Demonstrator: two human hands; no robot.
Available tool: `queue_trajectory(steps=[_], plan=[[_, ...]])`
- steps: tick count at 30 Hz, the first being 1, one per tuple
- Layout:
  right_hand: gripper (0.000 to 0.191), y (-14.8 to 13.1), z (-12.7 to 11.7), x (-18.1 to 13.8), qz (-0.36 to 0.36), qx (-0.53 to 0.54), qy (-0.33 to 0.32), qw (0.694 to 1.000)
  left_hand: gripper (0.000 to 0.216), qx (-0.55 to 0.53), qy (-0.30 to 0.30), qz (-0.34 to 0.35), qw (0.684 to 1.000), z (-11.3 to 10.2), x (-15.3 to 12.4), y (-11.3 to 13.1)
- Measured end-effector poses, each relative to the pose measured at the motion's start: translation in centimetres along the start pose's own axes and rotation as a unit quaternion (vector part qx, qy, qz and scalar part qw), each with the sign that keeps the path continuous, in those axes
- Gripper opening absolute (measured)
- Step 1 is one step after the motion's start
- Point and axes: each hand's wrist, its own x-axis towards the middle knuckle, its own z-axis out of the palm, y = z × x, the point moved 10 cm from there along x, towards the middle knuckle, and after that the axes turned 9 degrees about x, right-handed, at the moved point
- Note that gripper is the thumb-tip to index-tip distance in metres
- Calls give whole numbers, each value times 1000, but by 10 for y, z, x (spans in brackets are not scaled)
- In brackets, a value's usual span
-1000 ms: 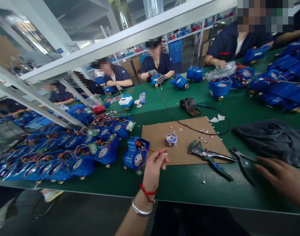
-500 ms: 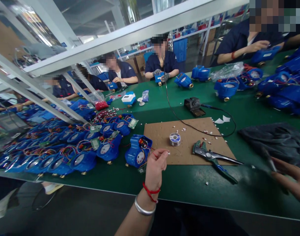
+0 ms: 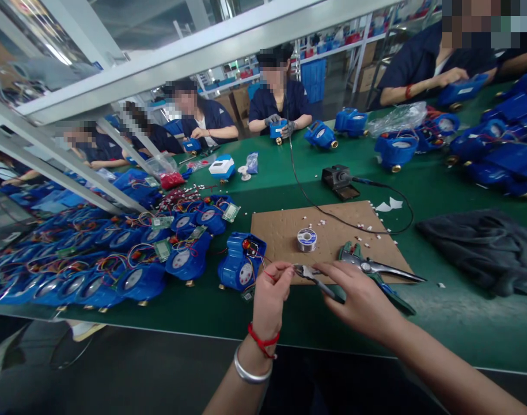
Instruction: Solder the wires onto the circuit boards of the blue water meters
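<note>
My left hand (image 3: 268,300) is closed in a pinch beside an open blue water meter (image 3: 237,268). Thin wires from the meter run to its fingertips, where a small white connector showed a moment ago. In my right hand (image 3: 363,297) is a small pair of pliers (image 3: 309,272) with dark handles, its jaws right at the left fingertips. Whether the jaws touch the wire I cannot tell. Behind the hands, a spool of solder (image 3: 307,242) stands on a cardboard sheet (image 3: 276,227). Large green-handled snips (image 3: 369,267) lie partly behind my right hand.
Rows of blue meters with loose wires (image 3: 133,282) cover the left side. A soldering iron stand (image 3: 338,180) sits beyond the cardboard, its cable looping right. A dark cloth (image 3: 479,245) lies at right. Several co-workers handle meters across the green table (image 3: 280,173). A metal frame (image 3: 168,66) crosses above.
My right hand has come in from the far right with the pliers, bringing their jaws to my left fingertips. The left hand keeps its pinch near the same meter.
</note>
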Motion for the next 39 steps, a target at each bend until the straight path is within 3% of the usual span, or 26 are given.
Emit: queue_trajectory(steps=[39], plan=[[41,-2,9,7,17,10,-14,1000,28,-18,-12,1,1000,-9,0,-11]])
